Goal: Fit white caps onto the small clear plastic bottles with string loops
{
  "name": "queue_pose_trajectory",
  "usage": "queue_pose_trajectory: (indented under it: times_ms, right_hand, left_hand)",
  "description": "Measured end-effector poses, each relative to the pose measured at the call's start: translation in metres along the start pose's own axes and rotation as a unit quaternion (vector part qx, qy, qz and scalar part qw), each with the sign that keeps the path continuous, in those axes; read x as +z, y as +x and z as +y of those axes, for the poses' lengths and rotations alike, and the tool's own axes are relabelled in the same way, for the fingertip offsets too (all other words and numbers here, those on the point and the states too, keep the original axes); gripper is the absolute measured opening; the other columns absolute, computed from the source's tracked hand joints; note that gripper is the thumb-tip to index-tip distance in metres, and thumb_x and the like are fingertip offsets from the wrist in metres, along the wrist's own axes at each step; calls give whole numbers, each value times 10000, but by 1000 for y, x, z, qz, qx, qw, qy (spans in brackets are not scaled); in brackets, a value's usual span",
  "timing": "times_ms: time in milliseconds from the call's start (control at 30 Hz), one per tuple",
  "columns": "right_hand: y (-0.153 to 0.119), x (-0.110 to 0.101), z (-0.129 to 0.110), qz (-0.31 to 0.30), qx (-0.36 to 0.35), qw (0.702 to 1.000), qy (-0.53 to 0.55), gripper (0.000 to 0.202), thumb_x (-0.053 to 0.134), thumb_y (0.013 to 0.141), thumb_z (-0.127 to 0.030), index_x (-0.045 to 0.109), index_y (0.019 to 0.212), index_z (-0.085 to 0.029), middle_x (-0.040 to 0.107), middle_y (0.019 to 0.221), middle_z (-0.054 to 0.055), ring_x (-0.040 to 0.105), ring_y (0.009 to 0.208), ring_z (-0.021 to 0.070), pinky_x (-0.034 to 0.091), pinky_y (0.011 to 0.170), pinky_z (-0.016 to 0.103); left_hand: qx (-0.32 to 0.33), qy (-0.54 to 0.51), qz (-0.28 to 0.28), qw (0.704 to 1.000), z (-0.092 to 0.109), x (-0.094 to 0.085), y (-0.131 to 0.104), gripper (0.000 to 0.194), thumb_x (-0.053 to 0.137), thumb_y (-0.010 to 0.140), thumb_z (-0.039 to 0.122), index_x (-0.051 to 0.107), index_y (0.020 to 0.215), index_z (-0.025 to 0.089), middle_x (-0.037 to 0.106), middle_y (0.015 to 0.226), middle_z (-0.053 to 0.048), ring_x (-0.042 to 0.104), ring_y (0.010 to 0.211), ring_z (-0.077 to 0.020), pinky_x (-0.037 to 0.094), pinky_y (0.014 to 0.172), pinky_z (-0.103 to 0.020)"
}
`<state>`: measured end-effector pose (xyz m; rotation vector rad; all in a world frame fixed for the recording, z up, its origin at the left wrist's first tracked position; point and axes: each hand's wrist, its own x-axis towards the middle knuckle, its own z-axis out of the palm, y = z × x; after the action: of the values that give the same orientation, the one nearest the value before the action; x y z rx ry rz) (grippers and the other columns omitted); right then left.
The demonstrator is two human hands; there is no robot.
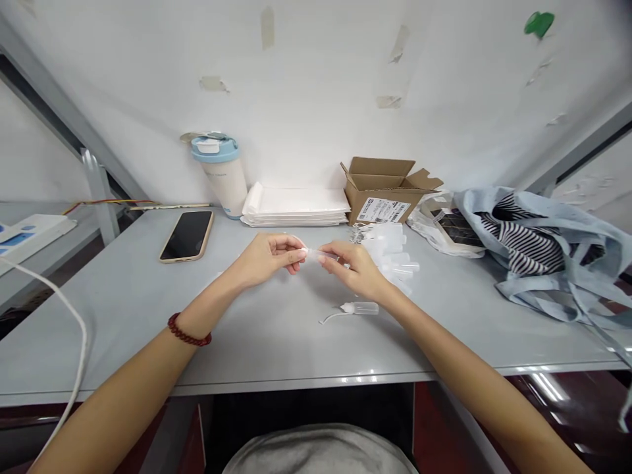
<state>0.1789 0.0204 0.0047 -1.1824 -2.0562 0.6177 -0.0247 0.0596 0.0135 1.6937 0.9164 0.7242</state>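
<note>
Above the middle of the table, a small translucent dropper bottle (pixel 314 254) lies sideways between my two hands. My left hand (pixel 276 257) pinches its white cap end with thumb and fingers. The bottle's body is in my right hand (pixel 353 264), closed round it and partly hiding it. Just below the right hand, another dropper bottle (pixel 365 308) with a white cap and thin strap rests on the table. Behind the right hand lies a pile of similar clear bottles (pixel 392 238), partly covered by that hand.
Along the wall stand a tumbler (pixel 227 181) with a blue lid, a stack of white envelopes (pixel 301 204) and an open cardboard box (pixel 382 204). A phone (pixel 186 236) lies left on the grey table (pixel 276 349). At right are a plastic bag (pixel 424 220) and a blue cloth bag (pixel 582 230).
</note>
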Motion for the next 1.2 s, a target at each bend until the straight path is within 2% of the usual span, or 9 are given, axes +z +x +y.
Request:
queue_pose_trajectory:
  times_ms: [200, 300, 467, 567, 667, 767, 1033, 1133, 1200]
  right_hand:
    - [-2, 8, 9, 23, -78, 986, -144, 284, 345, 951, -247, 569, 1069, -117, 587, 881, 94, 514, 741, 168, 411, 672, 279]
    - [-2, 11, 8, 26, -74, 987, -137, 280, 340, 944, -232, 564, 1060, -111, 578, 869, 94, 501, 720, 168, 400, 662, 280]
    - [-1, 13, 2, 28, 32, 999, 17, 277, 361, 940, -288, 562, 804, -156, 510, 608, -10, 476, 579, 122, 380, 619, 248]
    - [1, 13, 1, 6, 121, 983, 139, 333, 371, 929, -338, 479, 659, -175, 433, 490, -49, 416, 456, 94, 367, 547, 238]
    - [3, 14, 4, -7, 159, 956, 246, 370, 396, 907, -397, 420, 603, -187, 401, 494, -53, 385, 424, 83, 359, 477, 231]
    - [3, 16, 5, 1, 139, 958, 251, 371, 412, 897, -429, 442, 622, -183, 420, 520, -45, 402, 451, 85, 369, 487, 227]
    - [-1, 18, 5, 65, 16, 996, 52, 270, 389, 931, -322, 596, 912, -150, 544, 684, 7, 493, 607, 118, 380, 625, 251]
    - [-2, 18, 4, 83, -27, 996, 9, 266, 384, 931, -299, 597, 926, -139, 557, 711, 26, 502, 665, 134, 374, 658, 263]
    - [-1, 18, 3, 79, -7, 997, 26, 280, 372, 937, -322, 585, 869, -151, 532, 689, 14, 480, 647, 127, 363, 637, 258]
  left_hand:
    - [-30, -29, 4, 999, -1, 4, -1, 239, 674, 753, 398, 647, 741, 160, 634, 678, -14, 610, 563, -138, 518, 596, -287]
    - [-41, -44, 12, 998, 0, 8, -1, 243, 664, 762, 395, 640, 732, 154, 638, 675, -19, 616, 565, -141, 523, 595, -290]
    - [2, -20, 37, 999, 1, 14, -2, 205, 684, 740, 362, 649, 784, 165, 658, 726, -30, 634, 679, -167, 536, 678, -309]
    - [31, 6, 69, 997, -1, 18, -2, 180, 691, 730, 336, 649, 785, 170, 652, 759, -27, 624, 699, -165, 532, 710, -312]
    - [44, 5, 78, 996, -3, 18, -1, 172, 697, 730, 319, 660, 803, 167, 642, 740, -19, 615, 707, -160, 527, 731, -304]
    - [35, -24, 67, 997, -4, 16, -1, 210, 681, 755, 348, 672, 831, 153, 659, 811, -33, 627, 728, -154, 531, 737, -291]
    - [-12, -18, 6, 1000, -4, 11, -1, 376, 561, 845, 461, 607, 679, 127, 604, 657, -21, 608, 562, -138, 504, 583, -272]
    - [-3, -1, -11, 1000, -2, 11, -2, 362, 550, 856, 443, 598, 674, 134, 594, 638, -12, 597, 551, -134, 494, 580, -266]
    - [22, 28, -5, 999, 0, 12, -4, 310, 563, 854, 406, 622, 711, 137, 602, 632, -9, 593, 575, -131, 493, 606, -258]
